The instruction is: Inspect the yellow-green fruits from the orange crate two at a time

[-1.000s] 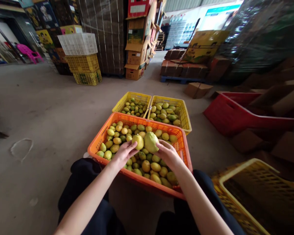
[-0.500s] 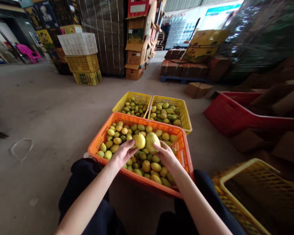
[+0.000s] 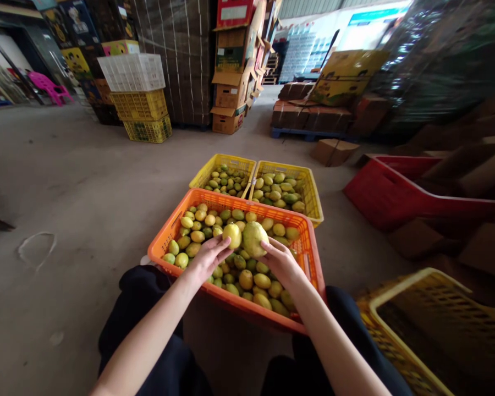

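My left hand (image 3: 209, 257) grips a small yellow lemon (image 3: 231, 235) between thumb and fingers. A larger, greenish-yellow lemon (image 3: 254, 238) is in my right hand (image 3: 281, 259), its fingers closed round the right side. The two fruits are held side by side, close together, above an orange plastic crate (image 3: 311, 242). Inside that crate lie many loose lemons (image 3: 247, 279), from green to orange-yellow. The undersides of the held fruits and parts of my fingertips are hidden.
Two yellow crates (image 3: 317, 192) of similar fruit stand behind the orange one. At right are a red tub (image 3: 379, 190) and another yellow crate (image 3: 396, 308). Stacked crates (image 3: 138, 104), cardboard boxes (image 3: 227, 104) and a loaded blue pallet (image 3: 301, 133) stand further back.
Both held lemons have shifted slightly left, and the smaller one has turned a little in my left hand. My grip on each remains.
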`<state>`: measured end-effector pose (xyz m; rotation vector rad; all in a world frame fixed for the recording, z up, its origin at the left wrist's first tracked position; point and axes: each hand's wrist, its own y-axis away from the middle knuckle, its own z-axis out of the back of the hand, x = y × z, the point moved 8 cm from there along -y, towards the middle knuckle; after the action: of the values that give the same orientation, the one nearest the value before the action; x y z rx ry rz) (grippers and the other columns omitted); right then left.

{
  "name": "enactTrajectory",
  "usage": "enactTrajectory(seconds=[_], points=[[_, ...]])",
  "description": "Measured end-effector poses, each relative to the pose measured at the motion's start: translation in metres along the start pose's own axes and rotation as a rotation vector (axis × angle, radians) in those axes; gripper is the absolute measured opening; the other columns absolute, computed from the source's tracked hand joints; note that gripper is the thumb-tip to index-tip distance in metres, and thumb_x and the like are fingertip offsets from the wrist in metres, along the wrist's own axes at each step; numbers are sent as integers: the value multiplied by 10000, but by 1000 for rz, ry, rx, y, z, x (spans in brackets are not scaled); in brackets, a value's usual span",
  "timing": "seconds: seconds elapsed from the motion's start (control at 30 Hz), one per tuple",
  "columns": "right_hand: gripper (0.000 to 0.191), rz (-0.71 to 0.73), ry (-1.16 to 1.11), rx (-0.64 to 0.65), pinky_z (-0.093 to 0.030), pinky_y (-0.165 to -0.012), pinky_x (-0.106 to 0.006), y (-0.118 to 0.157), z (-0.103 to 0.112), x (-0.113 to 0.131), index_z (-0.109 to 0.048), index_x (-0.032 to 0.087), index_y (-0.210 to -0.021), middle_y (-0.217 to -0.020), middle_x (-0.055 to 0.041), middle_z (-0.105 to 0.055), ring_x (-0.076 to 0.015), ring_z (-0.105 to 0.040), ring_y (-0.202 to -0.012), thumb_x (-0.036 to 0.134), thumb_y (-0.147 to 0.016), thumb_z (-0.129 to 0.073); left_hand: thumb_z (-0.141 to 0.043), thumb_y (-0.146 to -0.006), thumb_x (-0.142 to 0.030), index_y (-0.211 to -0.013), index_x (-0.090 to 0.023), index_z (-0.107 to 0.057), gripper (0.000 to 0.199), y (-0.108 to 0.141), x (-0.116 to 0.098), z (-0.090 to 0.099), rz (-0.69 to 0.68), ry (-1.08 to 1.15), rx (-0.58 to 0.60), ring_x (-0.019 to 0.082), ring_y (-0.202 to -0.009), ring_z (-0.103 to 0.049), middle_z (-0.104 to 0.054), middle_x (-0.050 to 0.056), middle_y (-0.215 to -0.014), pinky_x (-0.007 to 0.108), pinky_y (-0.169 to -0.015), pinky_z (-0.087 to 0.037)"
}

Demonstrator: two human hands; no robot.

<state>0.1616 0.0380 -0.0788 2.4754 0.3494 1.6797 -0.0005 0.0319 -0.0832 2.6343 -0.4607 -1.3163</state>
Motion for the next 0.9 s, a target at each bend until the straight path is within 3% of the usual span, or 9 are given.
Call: enactTrajectory(seconds=[0.23, 0.4, 0.6, 0.77, 0.9], points=[[318, -31, -103, -7, -517, -786, -360, -1, 5, -8, -643, 219, -850, -828, -14, -711, -209, -675, -798, 379, -616, -785, -733, -716, -193, -818, -117, -703, 131, -5, 0, 14, 38, 15, -93, 116, -830, -645, -703, 72, -930, 217, -834, -529], [285, 5, -169, 92, -502, -830, -357, 0, -3, -2, -618, 249, -886, -875, 15, -711, -185, -671, -828, 339, -654, -759, -734, -719, -201, -886, -125, -688, 189, -7, -6, 11, 20, 59, -34, 116, -825, -646, -699, 67, -936, 221, -826, -528], [281, -2, -218, 169, -491, -835, -344, 2, -10, 2, -640, 233, -890, -907, 0, -710, -195, -656, -881, 307, -642, -749, -614, -795, -130, -904, -107, -667, 124, -7, -7, 12, 58, 139, -43, 118, -793, -653, -678, 78, -963, 181, -711, -544], [301, -18, -227, 197, -489, -804, -328, 0, -7, -1, -655, 221, -911, -909, -12, -713, -199, -655, -873, 277, -631, -750, -551, -807, -100, -938, -94, -647, 162, -7, -9, 12, 80, 155, -27, 157, -851, -652, -660, 110, -1015, 199, -680, -540], [339, -55, -242, 190, -497, -800, -340, 0, -7, -3, -651, 223, -978, -943, -19, -720, -199, -665, -839, 270, -651, -728, -521, -817, -102, -1060, -153, -612, 265, -7, -11, 12, 61, 125, -30, 169, -871, -656, -668, 94, -1030, 238, -711, -538]])
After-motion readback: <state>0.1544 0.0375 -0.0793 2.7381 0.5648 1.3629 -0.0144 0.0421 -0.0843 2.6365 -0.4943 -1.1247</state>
